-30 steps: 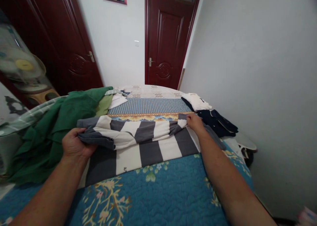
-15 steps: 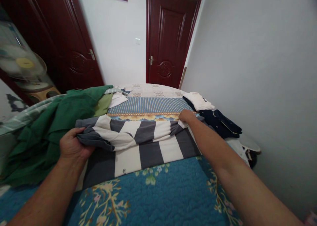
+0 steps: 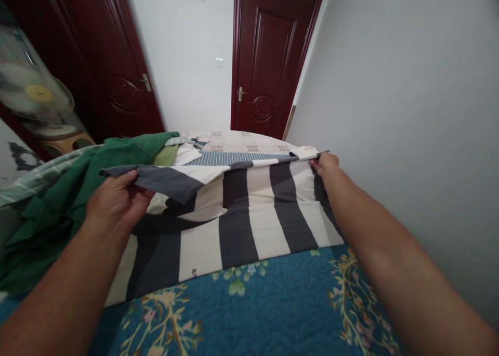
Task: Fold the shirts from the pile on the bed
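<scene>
Head view: beside the green garment [image 3: 78, 184], your left hand [image 3: 117, 202] clamps a dark corner of the striped cloth [image 3: 253, 210], which lies over the blue quilt [image 3: 253, 304]; your right hand [image 3: 325, 163] pinches the far corner. Gripped at opposite ends, its upper layer is raised and spread between them.

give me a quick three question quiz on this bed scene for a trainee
1. True or false: the left hand and the right hand each grip an edge of the striped cloth.
2. What colour is the pile of clothes beside the left hand? A red, B green, C yellow.
3. Fill in: the quilt under the striped cloth is ___ with a flower pattern.

Key: 1 true; 2 B; 3 blue.
</scene>
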### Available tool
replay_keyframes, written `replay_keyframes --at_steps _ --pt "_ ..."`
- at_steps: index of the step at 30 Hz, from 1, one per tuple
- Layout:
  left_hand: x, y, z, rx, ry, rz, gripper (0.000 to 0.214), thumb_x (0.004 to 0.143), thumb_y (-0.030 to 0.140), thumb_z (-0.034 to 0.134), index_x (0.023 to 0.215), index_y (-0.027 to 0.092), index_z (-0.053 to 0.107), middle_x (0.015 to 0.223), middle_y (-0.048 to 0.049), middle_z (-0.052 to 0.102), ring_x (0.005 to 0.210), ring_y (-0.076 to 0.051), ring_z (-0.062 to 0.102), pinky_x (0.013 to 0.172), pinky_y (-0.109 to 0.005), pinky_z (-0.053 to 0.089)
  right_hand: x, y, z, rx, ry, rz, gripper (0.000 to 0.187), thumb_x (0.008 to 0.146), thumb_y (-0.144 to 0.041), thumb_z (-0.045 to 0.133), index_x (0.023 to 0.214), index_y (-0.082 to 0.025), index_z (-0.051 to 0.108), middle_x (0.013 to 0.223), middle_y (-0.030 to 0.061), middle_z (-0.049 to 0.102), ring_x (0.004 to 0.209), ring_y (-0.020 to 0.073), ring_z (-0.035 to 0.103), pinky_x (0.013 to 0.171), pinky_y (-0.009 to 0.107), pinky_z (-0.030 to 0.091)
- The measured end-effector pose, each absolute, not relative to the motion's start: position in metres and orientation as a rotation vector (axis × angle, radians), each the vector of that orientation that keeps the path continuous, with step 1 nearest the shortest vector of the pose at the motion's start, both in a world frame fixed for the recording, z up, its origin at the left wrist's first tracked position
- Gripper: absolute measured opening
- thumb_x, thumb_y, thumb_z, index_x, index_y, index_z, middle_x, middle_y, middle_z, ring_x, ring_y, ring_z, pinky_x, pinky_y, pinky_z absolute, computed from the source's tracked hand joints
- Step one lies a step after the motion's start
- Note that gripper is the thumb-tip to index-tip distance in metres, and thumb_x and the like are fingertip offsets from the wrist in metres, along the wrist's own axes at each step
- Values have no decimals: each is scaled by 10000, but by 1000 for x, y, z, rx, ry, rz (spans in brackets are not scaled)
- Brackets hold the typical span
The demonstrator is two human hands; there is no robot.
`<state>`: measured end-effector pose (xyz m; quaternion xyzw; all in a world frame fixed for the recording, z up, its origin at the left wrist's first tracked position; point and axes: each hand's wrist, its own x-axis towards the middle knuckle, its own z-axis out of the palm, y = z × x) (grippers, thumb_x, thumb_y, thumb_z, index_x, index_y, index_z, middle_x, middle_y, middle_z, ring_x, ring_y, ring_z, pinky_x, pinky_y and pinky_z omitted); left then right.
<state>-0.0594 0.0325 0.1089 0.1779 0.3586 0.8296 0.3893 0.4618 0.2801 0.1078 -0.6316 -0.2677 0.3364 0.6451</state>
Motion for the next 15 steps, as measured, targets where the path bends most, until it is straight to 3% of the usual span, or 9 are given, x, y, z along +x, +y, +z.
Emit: replay_keyframes --at_steps 15 --pt "-61 13 116 334 991 2089 271 946 -55 504 953 175 647 921 -1 748 820 -114 757 768 -229 676 480 248 91 -1352 -485 961 144 967 -88 550 1046 -191 613 789 -1 669 656 116 684 658 252 656"
